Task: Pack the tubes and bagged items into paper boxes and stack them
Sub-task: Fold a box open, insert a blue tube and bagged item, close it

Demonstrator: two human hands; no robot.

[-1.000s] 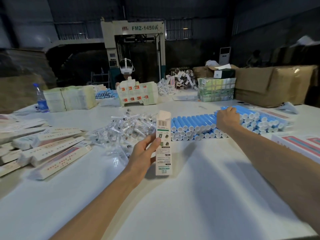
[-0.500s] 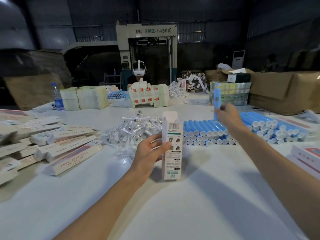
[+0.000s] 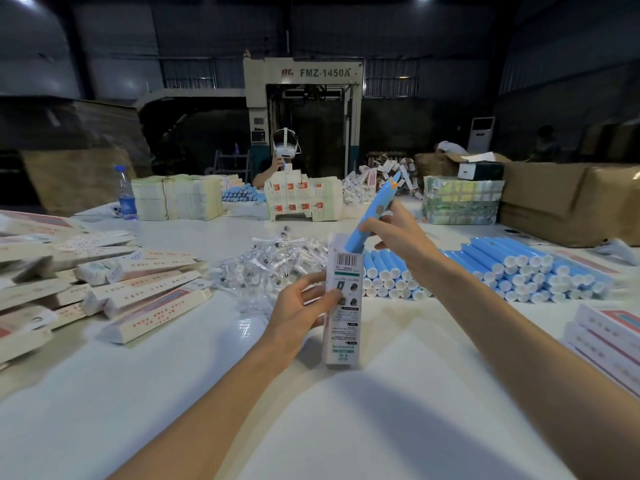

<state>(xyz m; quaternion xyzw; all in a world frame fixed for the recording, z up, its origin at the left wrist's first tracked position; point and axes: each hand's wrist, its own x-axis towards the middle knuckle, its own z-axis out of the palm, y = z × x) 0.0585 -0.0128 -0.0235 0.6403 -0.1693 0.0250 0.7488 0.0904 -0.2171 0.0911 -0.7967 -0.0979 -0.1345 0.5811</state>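
**Q:** What is on the left of the surface [image 3: 346, 427]?
**A:** A loose heap of long, closed paper boxes [image 3: 145, 289] lying flat. To its right is a pile of clear bagged items [image 3: 277, 261].

**Q:** And the hands?
**A:** At centre, the left hand [image 3: 298, 313] grips an open box [image 3: 346, 327] that stands upright on the surface, fingers curled round its left side. Just above and to the right, the right hand [image 3: 398, 237] pinches a blue tube [image 3: 375, 211] near its middle.

**Q:** How does the tube sit relative to the box?
**A:** Its long axis slants up and to the right, and its lower end is already inside the box's open top. The opening lies down and left of the right fingers, so the push probably follows that slant.

**Q:** Further right?
**A:** Stacked tubes [image 3: 519, 268] with their white caps facing the viewer, then flat cartons [image 3: 606, 334] at the edge.
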